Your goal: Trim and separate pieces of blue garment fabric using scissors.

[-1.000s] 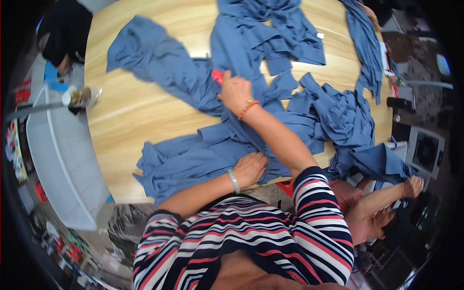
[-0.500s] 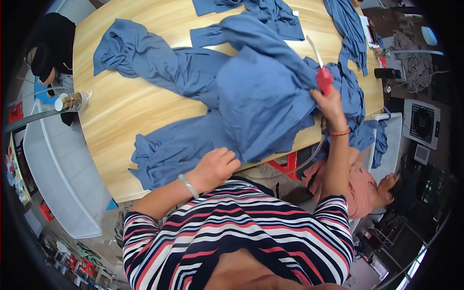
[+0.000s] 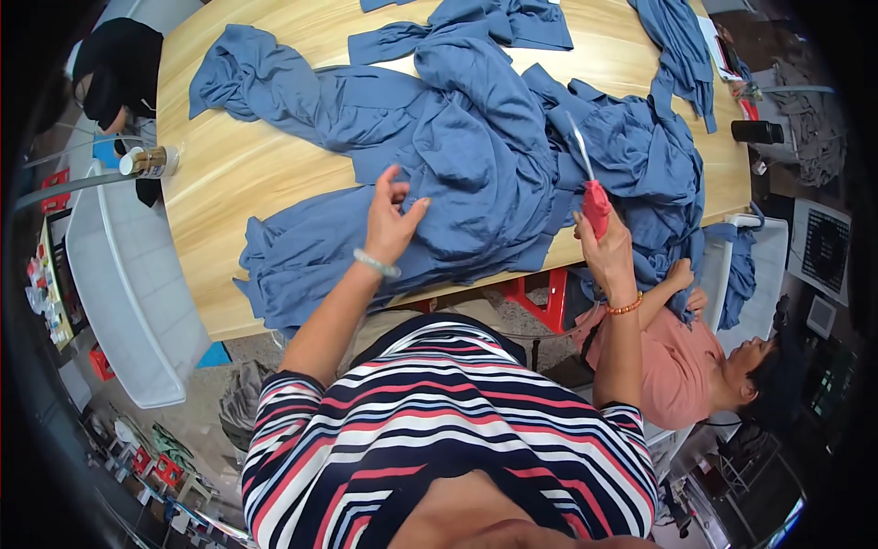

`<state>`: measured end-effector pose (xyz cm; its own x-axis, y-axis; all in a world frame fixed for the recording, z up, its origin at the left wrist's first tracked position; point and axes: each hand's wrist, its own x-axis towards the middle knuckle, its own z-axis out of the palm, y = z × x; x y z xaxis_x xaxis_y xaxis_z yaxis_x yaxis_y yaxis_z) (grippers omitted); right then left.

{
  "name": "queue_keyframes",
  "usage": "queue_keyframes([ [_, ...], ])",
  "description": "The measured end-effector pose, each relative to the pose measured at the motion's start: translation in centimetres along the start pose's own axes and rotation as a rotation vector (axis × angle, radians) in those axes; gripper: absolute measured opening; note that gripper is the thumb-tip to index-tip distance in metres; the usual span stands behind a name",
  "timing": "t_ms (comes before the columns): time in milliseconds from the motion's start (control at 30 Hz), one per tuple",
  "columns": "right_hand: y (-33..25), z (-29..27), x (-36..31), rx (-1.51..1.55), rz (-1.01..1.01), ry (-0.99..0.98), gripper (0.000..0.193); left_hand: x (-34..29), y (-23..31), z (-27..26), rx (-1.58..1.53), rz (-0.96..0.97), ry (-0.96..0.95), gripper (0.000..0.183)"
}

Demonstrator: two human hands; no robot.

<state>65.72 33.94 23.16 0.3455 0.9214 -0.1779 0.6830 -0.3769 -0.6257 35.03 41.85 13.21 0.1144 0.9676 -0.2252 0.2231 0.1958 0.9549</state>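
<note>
A rumpled blue garment [image 3: 466, 174] lies heaped in the middle of the wooden table, its sleeves or legs spread to the left. Over its near left part is my left hand [image 3: 393, 220], fingers apart and a little curled, with nothing held. My right hand [image 3: 605, 252] is closed around a red air blow gun [image 3: 595, 209], near the right side of the garment. The gun's long, thin, pale nozzle points away from me, up over more blue cloth [image 3: 645, 151]. The hand hides part of the gun's grip.
More blue garments [image 3: 530, 26] lie at the table's [image 3: 219, 274] far side and far right [image 3: 681, 64]. A black cylinder [image 3: 757, 132] sits at the right edge. At the right, a person in pink [image 3: 654, 366] handles blue cloth; another, in black [image 3: 123, 69], is far left. White bins [image 3: 123, 293] flank the table.
The raised blue cloth has dropped into a heap on the table. My left hand has moved away from me and opened above it. My right hand, with the blow gun, has come nearer.
</note>
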Motion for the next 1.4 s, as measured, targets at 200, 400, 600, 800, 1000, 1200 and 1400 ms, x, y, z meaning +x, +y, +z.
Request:
queue_keyframes([
  [200, -4.1, 0.7, 0.3, -0.064, -0.178, -0.135, 0.033, -2.8, 2.2, 2.0, -0.326, -0.130, -0.334, 0.043],
  [400, -8.9, 8.5, 5.4, -0.377, -0.354, -0.120, 0.049, -9.0, -0.6, 8.4, -0.198, -0.220, -0.481, 0.039],
  [600, -3.8, 12.3, 10.5, -0.474, -0.184, -0.245, 0.026, -6.0, -1.3, 7.7, -0.487, -0.634, -0.489, 0.025],
  [800, 1.5, 5.4, 9.2, -0.320, -0.022, 0.015, 0.023, -5.4, -0.7, 8.8, -0.630, -0.611, -0.440, 0.023],
  [1000, 3.3, 2.5, 3.0, -0.264, 0.001, -0.034, 0.028, -3.3, 0.4, 8.5, -0.648, -0.857, -0.647, 0.022],
  [1200, 1.0, -0.9, -3.0, -0.198, -0.096, -0.181, 0.027, -2.3, -1.2, 10.8, -1.076, -0.730, -0.452, 0.024],
  [1400, 0.0, -2.1, -6.6, -0.440, -0.178, -0.507, 0.024, -2.7, -3.2, 11.6, -0.988, -0.657, -0.316, 0.017],
])
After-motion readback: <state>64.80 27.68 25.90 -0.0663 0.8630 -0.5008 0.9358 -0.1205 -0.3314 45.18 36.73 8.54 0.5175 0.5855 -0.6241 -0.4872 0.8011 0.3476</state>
